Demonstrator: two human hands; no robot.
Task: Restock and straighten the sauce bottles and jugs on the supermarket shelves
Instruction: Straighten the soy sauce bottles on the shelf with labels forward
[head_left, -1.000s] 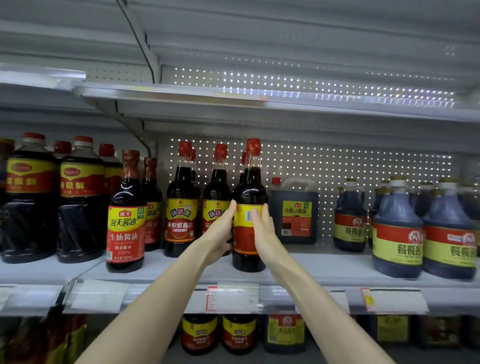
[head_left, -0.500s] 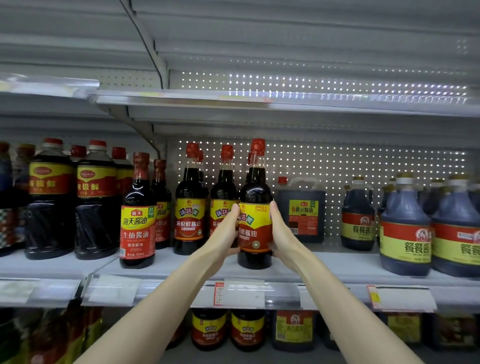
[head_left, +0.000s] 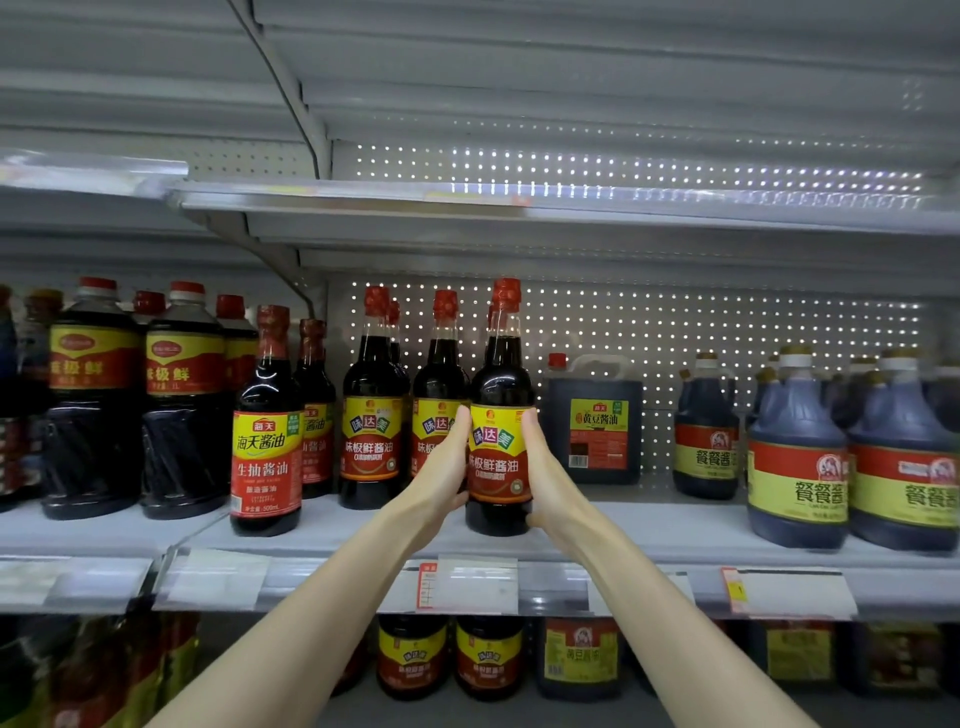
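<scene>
A dark soy sauce bottle (head_left: 500, 374) with a red cap and a yellow-red label stands upright near the front of the middle shelf (head_left: 649, 530). Its label faces me. My left hand (head_left: 441, 470) grips its left side and my right hand (head_left: 545, 475) grips its right side, with the fingers reaching behind the bottle out of sight. Two matching bottles (head_left: 371, 415) (head_left: 440, 379) stand just to its left, slightly further back.
A square dark jug (head_left: 595, 415) sits behind to the right, then several blue-tinted jugs (head_left: 797, 467). A red-labelled bottle (head_left: 266, 441) and large dark bottles (head_left: 93, 405) stand at the left. Price tags (head_left: 478, 584) line the shelf edge; more bottles (head_left: 413, 660) stand below.
Between my hands the bottle has turned, so its printed front label now faces me instead of its plain side. Both hands stayed on it.
</scene>
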